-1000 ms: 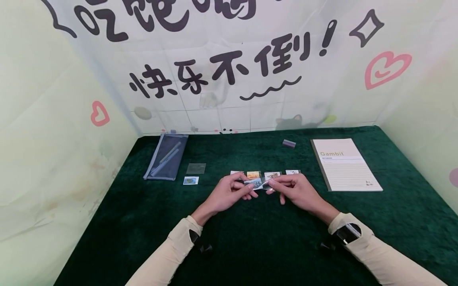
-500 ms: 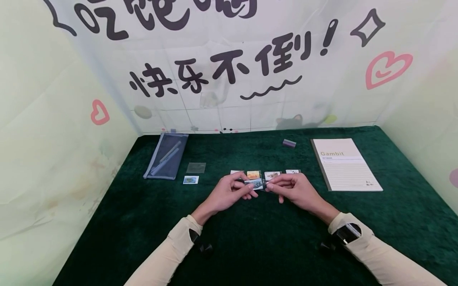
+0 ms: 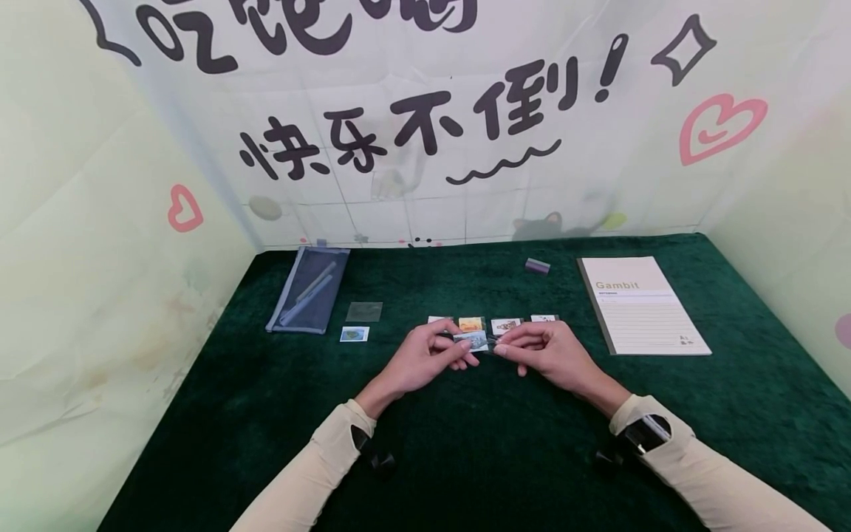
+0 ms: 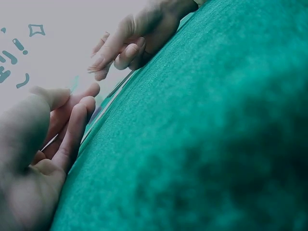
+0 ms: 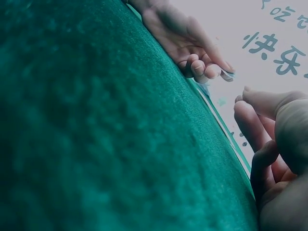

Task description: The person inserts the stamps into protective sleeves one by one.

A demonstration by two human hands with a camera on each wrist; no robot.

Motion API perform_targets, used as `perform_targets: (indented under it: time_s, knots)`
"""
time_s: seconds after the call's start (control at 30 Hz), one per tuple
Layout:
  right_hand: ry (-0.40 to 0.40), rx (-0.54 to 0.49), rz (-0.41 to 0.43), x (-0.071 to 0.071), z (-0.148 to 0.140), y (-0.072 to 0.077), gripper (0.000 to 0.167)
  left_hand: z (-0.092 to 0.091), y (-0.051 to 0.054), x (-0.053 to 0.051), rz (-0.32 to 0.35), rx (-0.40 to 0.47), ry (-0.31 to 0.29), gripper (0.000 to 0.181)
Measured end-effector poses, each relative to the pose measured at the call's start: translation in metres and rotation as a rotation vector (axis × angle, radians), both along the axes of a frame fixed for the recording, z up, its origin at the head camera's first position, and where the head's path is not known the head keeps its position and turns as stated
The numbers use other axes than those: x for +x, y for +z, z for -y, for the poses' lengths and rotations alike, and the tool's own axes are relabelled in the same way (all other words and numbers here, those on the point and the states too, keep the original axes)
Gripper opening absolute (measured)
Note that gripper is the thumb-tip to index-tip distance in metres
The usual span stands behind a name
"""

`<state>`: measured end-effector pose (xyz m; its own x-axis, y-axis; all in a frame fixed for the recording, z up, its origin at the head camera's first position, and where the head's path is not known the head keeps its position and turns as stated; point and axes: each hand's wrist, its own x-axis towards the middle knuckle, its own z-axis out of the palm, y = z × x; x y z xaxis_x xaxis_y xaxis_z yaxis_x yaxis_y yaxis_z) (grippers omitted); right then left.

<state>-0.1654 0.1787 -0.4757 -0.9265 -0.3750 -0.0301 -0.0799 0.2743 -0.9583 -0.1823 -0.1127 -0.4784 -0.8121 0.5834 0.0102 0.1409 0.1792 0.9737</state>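
Pinching a small blue picture card (image 3: 473,340) between thumb and fingers, a person's left hand (image 3: 427,360) meets the right hand (image 3: 550,355) over a green cloth (image 3: 465,458) in the head view; right fingertips grip a sliver of clear film (image 3: 491,342) at the card's 3 o'clock end. Four small cards (image 3: 507,326) lie just beyond at 12, a notebook (image 3: 645,310) between 2 and 3, a zip pouch (image 3: 308,292) between 9 and 10. From the left wrist, the left hand looms toward 8, its card too washed out to read. From the right wrist, right thumb and forefinger press together toward 4, their catch hidden; the card's edge shows in the left fingertips toward 2.
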Motion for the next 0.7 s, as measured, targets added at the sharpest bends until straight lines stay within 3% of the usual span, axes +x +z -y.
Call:
perform_targets:
  time_s: [0.7]
  knots:
    - [-0.001,0.021,0.026,-0.0018,-0.0009,-0.0007,0.035,0.0005,0.0002,0.0007,0.006,0.004,-0.004,0.025]
